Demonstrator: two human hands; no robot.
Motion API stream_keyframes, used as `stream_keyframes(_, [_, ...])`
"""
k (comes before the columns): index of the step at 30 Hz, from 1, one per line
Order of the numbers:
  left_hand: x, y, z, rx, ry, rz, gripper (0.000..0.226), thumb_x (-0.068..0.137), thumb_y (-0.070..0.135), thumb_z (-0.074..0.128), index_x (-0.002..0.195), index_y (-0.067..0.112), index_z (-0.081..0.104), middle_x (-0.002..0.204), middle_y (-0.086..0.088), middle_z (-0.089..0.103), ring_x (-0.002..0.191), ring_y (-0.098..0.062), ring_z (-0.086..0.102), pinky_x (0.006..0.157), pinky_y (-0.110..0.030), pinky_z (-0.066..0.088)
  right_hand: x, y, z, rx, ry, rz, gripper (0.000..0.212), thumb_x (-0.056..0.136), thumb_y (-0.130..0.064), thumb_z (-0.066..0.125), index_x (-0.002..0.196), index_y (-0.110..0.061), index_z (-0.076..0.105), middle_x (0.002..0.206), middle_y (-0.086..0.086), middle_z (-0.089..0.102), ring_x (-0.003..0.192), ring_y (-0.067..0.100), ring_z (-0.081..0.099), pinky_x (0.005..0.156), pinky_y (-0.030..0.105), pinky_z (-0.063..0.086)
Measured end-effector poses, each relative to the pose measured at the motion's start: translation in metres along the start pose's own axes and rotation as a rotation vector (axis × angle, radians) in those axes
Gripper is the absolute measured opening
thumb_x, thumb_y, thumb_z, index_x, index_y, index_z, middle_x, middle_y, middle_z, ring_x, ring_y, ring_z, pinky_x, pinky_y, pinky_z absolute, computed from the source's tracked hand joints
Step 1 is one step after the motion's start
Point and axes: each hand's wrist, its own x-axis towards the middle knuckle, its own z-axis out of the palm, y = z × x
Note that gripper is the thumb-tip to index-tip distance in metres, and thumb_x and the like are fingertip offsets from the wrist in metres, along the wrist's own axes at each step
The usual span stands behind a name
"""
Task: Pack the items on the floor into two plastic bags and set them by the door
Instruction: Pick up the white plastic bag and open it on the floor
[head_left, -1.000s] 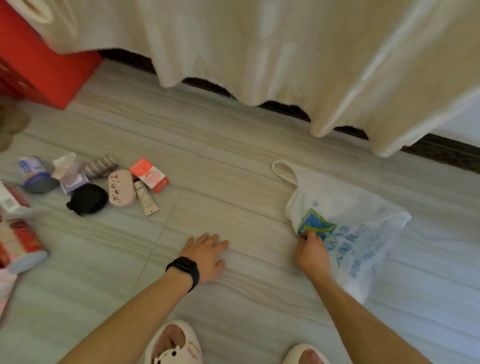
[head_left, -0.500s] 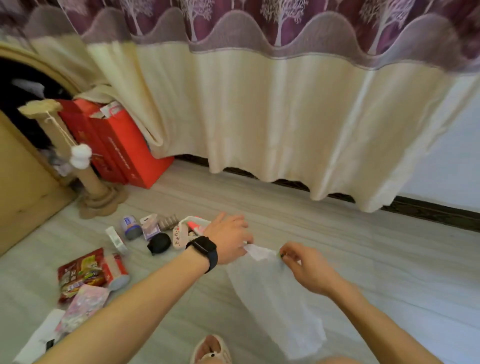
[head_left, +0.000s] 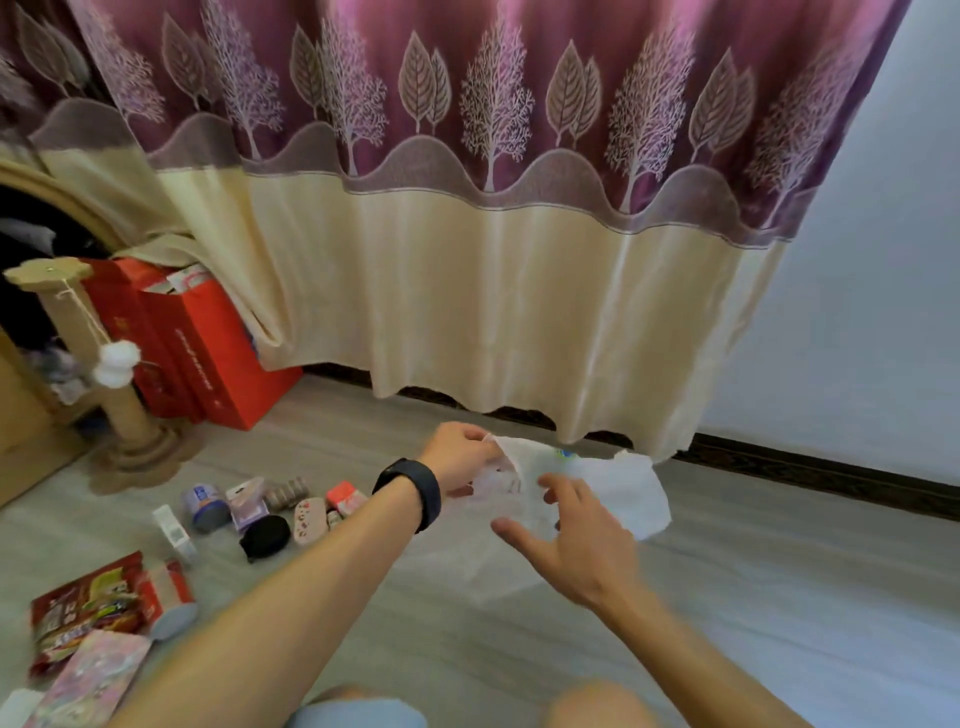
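Right hand (head_left: 576, 543) let go; left hand (head_left: 460, 457) pinches plastic bag (head_left: 626, 493) rim.

left hand (head_left: 457, 457) pinches the white plastic bag (head_left: 613, 493) up off the floor (head_left: 779, 597), right hand (head_left: 576, 540) spread open beside it, small stuff scattered left.

Purple tree-patterned curtain (head_left: 467, 130), red boxes (head_left: 208, 353), white plastic bag (head_left: 623, 493).

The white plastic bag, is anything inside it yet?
Nothing shows inside the white plastic bag; it looks thin and flat, pinched by the left hand. The black pouch lies on the floor. The right hand covers the bag's middle, so that part is hidden.
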Motion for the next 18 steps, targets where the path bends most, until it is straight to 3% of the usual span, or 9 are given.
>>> stream_keyframes(2, [-0.007, 0.006, 0.002, -0.079, -0.065, 0.056, 0.015, 0.088, 0.028, 0.068, 0.099, 0.019, 0.072, 0.085, -0.003, 0.069, 0.073, -0.016, 0.062, 0.062, -0.026, 0.051, 0.008, -0.006, 0.006, 0.064, 0.016, 0.123, 0.091, 0.069, -0.095, 0.033, 0.13, -0.029, 0.043, 0.121, -0.012, 0.049, 0.108, 0.014, 0.054, 0.079, 0.035, 0.048])
stream_keyframes(4, [-0.014, 0.007, -0.002, 0.008, -0.141, 0.184, 0.021, 0.085, 0.029, 0.073, 0.105, 0.023, 0.069, 0.086, -0.003, 0.072, 0.07, -0.01, 0.063, 0.058, -0.022, 0.051, 0.021, -0.009, 0.004, 0.095, 0.068, 0.166, 0.062, 0.084, -0.075, 0.041, 0.121, -0.026, 0.049, 0.119, -0.008, 0.054, 0.101, 0.016, 0.054, 0.074, 0.034, 0.043])
stream_keyframes(6, [-0.02, 0.003, -0.007, 0.218, -0.141, 0.283, 0.022, 0.085, 0.029, 0.071, 0.107, 0.028, 0.067, 0.086, -0.002, 0.073, 0.07, -0.011, 0.066, 0.062, -0.026, 0.054, 0.034, -0.012, -0.004, 0.101, 0.114, 0.131, 0.025, 0.093, -0.048, 0.044, 0.106, -0.028, 0.054, 0.111, -0.005, 0.061, 0.089, 0.015, 0.052, 0.068, 0.032, 0.039])
stream_keyframes(7, [-0.022, -0.001, -0.011, 0.335, -0.099, 0.309, 0.02, 0.088, 0.029, 0.067, 0.107, 0.031, 0.064, 0.088, 0.001, 0.072, 0.075, -0.013, 0.067, 0.066, -0.03, 0.056, 0.04, -0.014, -0.009, 0.116, 0.13, 0.111, 0.017, 0.095, -0.039, 0.044, 0.102, -0.028, 0.054, 0.106, -0.005, 0.062, 0.086, 0.015, 0.054, 0.067, 0.031, 0.039])
stream_keyframes(9, [-0.024, -0.012, -0.022, 0.571, 0.021, 0.34, 0.018, 0.093, 0.028, 0.057, 0.11, 0.034, 0.059, 0.096, 0.005, 0.067, 0.083, -0.017, 0.064, 0.07, -0.036, 0.056, 0.047, -0.015, -0.019, 0.149, 0.135, 0.091, 0.012, 0.096, -0.036, 0.045, 0.099, -0.028, 0.054, 0.098, -0.007, 0.062, 0.083, 0.014, 0.058, 0.064, 0.031, 0.042])
stream_keyframes(11, [-0.023, -0.025, -0.035, 0.956, 0.158, 0.38, 0.022, 0.093, 0.023, 0.052, 0.113, 0.032, 0.052, 0.105, 0.003, 0.058, 0.092, -0.02, 0.058, 0.069, -0.036, 0.047, 0.049, -0.012, -0.026, 0.09, 0.146, 0.088, 0.007, 0.096, -0.032, 0.045, 0.096, -0.027, 0.049, 0.089, -0.008, 0.06, 0.078, 0.016, 0.057, 0.06, 0.032, 0.043])
stream_keyframes(14, [-0.018, -0.046, -0.055, 1.307, 0.203, 0.232, 0.024, 0.092, 0.026, 0.052, 0.115, 0.023, 0.053, 0.116, -0.004, 0.046, 0.108, -0.027, 0.048, 0.08, -0.038, 0.036, 0.049, -0.001, -0.031, -0.133, 0.181, 0.068, 0.003, 0.092, -0.021, 0.044, 0.094, -0.022, 0.045, 0.085, -0.004, 0.055, 0.08, 0.022, 0.051, 0.057, 0.033, 0.037])
stream_keyframes(18, [-0.021, -0.068, -0.074, 1.311, 0.195, -0.007, 0.021, 0.094, 0.018, 0.046, 0.111, 0.019, 0.058, 0.117, -0.006, 0.047, 0.106, -0.029, 0.052, 0.082, -0.042, 0.044, 0.045, 0.021, -0.029, -0.273, 0.076, 0.091, 0.012, 0.089, -0.014, 0.043, 0.094, -0.024, 0.047, 0.094, -0.004, 0.052, 0.089, 0.021, 0.046, 0.06, 0.033, 0.036])
